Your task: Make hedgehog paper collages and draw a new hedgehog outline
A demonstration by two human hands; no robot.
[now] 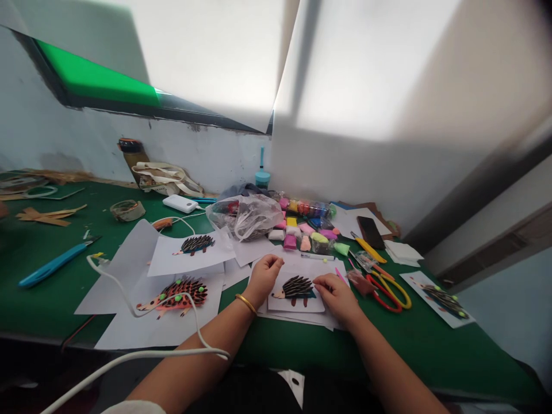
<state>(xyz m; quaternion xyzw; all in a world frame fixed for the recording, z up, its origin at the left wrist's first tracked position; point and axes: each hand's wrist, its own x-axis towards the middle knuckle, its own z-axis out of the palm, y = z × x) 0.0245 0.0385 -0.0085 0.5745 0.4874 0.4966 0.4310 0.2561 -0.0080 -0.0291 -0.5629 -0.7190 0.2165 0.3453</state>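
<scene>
A hedgehog picture (297, 289) with dark raised spines lies on white paper in front of me. My left hand (264, 277) is at its upper left, thumb and fingertips pinched together above the sheet; anything between them is too small to make out. At the picture's right edge is my right hand (338, 296). Its thumb and forefinger close near the rear spines, and whatever they hold is hidden. A white pen (318, 257) lies just beyond the picture. Small packets of coloured clay (291, 231) are heaped behind it.
More hedgehog pictures lie left (183, 296) and right (440, 296). A white cable (142, 353) crosses near my left forearm. Scissors (390, 290), a yellow utility knife (368, 247) and a phone (370, 232) sit right; a blue craft tool (56, 264) lies far left. A plastic bag (245, 215) stands behind.
</scene>
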